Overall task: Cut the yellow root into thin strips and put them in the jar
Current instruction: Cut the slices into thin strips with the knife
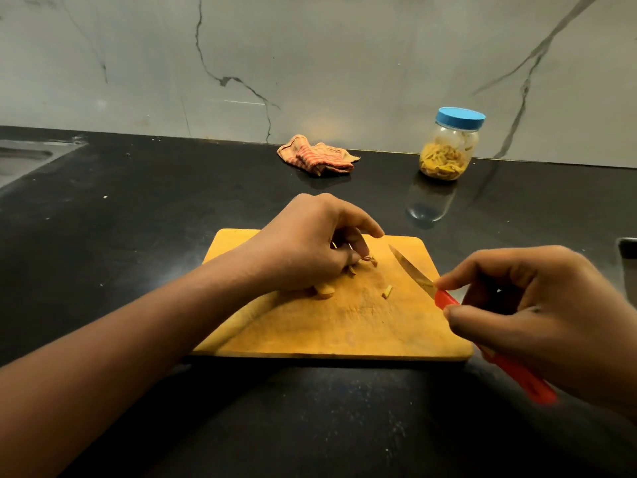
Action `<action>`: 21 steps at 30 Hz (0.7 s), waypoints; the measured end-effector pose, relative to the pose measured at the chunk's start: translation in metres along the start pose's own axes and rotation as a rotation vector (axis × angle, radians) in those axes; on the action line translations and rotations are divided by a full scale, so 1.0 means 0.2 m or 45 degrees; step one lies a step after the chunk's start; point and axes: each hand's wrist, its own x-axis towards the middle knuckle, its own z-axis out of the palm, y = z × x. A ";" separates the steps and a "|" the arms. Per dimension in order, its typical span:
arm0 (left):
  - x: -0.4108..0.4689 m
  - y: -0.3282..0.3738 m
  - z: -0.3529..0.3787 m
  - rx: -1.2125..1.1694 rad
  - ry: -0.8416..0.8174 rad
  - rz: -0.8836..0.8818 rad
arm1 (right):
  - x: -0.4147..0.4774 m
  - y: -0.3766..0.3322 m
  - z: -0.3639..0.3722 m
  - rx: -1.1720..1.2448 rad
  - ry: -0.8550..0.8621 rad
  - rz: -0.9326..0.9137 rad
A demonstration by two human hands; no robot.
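A yellow cutting board (344,326) lies on the black counter. My left hand (310,243) hovers over its far left part, fingers curled and pinching small yellow root strips (368,260). A thicker root piece (324,290) lies under the heel of that hand, and one loose strip (386,292) lies mid-board. My right hand (537,305) grips a knife by its red handle (510,370); the blade (412,270) points up-left over the board's right side. The jar (448,150), with a blue lid on and yellow strips inside, stands at the back right.
A crumpled orange striped cloth (319,155) lies by the marble backsplash. A steel sink edge (24,160) shows at far left. A dark object (627,250) pokes in at the right edge.
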 end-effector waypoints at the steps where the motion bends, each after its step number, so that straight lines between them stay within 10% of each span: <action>1: 0.00 -0.01 0.00 0.047 0.031 -0.005 | 0.00 0.00 0.00 -0.001 0.009 0.001; 21: 0.02 0.01 0.03 0.086 0.019 0.029 | -0.02 -0.04 0.00 0.060 0.013 0.009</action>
